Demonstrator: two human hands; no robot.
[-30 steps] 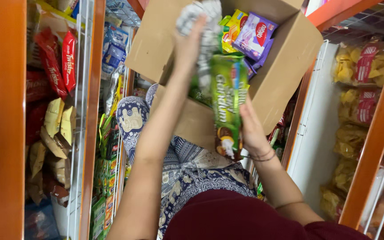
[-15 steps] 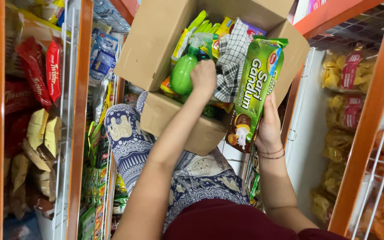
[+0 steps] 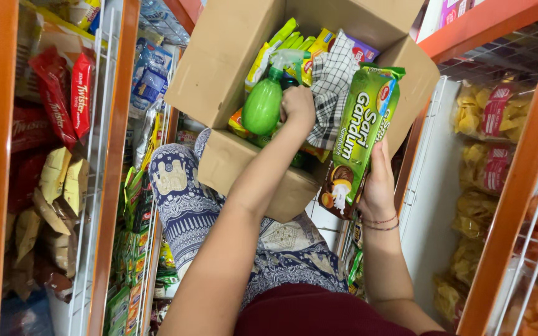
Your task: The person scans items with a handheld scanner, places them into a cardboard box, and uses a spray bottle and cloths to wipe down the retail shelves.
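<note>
Spray bottle point(image 3: 263, 106), gripped in left hand point(image 3: 298, 104), could topple cardboard box point(image 3: 219, 74); at three o'clock, right hand point(image 3: 378, 186) clasps biscuit pack point(image 3: 359, 134).

- An orange shelf upright point(image 3: 114, 155) stood at the left, with a white wire rack point(image 3: 91, 186) beside it.
- Red snack packets point(image 3: 63, 93) hung behind that rack, above tan packets point(image 3: 57, 186).
- Green sachets point(image 3: 133, 205) hung lower down, near the floor.
- A blue-and-white patterned trouser leg point(image 3: 182, 199) lay below the carton.
- At the right, yellow chip bags point(image 3: 487, 112) sat behind an orange frame point(image 3: 518, 186).
</note>
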